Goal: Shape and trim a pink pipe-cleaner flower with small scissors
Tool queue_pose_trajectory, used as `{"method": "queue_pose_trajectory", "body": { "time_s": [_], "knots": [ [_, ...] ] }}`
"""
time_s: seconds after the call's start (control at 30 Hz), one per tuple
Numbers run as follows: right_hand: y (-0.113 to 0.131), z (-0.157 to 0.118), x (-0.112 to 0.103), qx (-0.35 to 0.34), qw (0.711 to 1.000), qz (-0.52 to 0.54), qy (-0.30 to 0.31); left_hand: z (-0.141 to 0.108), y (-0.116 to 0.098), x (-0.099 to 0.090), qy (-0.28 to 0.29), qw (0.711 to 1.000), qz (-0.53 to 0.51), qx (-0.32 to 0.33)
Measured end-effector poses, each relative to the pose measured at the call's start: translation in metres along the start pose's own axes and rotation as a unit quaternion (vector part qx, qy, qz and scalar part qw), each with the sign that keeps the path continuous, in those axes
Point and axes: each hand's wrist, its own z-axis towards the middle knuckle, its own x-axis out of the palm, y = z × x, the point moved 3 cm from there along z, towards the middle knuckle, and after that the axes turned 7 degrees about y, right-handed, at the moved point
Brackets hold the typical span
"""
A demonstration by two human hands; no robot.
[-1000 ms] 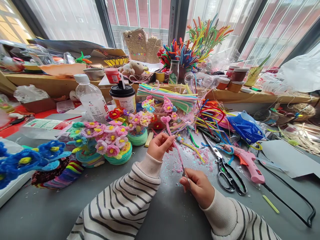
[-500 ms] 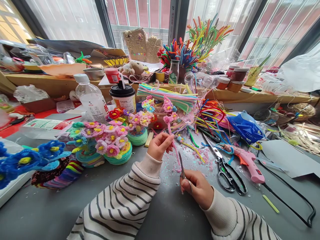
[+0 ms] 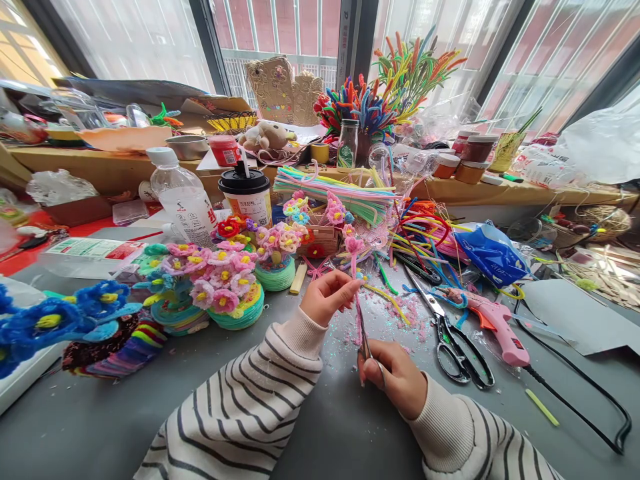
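Observation:
Between its fingertips my left hand (image 3: 330,295) pinches a pink pipe cleaner (image 3: 354,247), whose fluffy looped top sticks up above the fingers. The lower part hangs down toward my right hand (image 3: 395,377), which is closed round the handles of small scissors (image 3: 364,330). Their slim blades point up along the pink strand, just below my left fingertips; whether they touch it is too small to tell. Pink fluff (image 3: 400,313) and glitter lie scattered behind the hands. To the left are pink flowers (image 3: 225,280) on a round turquoise base.
Large black-handled scissors (image 3: 450,340) and a pink glue gun (image 3: 500,327) with its black cable lie at the right. Bundled pipe cleaners (image 3: 340,193) stand behind. A lidded cup (image 3: 247,200) and a plastic bottle (image 3: 183,200) are at the back left. Blue flowers (image 3: 65,317) are at far left.
My left hand has moved slightly right with the pink pipe cleaner. The strand now runs beside the small scissors' blades. My right hand has hardly moved.

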Motion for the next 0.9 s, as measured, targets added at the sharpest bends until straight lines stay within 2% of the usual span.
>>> {"method": "queue_pose_trajectory", "body": {
  "time_s": [0.67, 0.77, 0.9],
  "knots": [
    [0.0019, -0.0008, -0.0039, 0.016, 0.999, 0.012, -0.05, 0.0012, -0.0003, -0.0049, -0.046, 0.999, -0.014, 0.022],
    [0.0019, -0.0005, -0.0037, 0.016, 0.999, 0.012, -0.046, 0.0017, 0.0005, -0.0055, -0.048, 0.998, -0.041, 0.015],
    [0.0013, 0.0, -0.0033, 0.019, 0.999, 0.012, -0.043, 0.0041, 0.0043, -0.0056, -0.04, 0.991, -0.123, -0.034]
  ]
}}
